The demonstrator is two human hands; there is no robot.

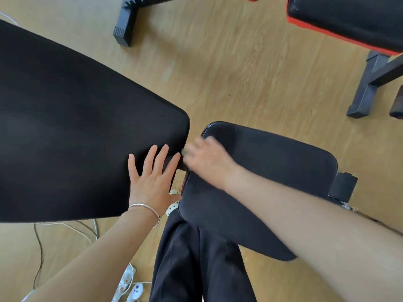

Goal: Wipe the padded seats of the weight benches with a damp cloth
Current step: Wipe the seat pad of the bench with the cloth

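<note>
One left hand (150,182) rests at backrest (76,127) edge.

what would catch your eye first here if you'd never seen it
The large black padded backrest fills the left half, with the left hand flat on its lower corner, fingers spread. Beside it the blurred right hand reaches to the gap at the smaller black padded seat; whether it holds a cloth cannot be told. A red-edged black bench pad sits top right over the pale wooden floor.
</note>
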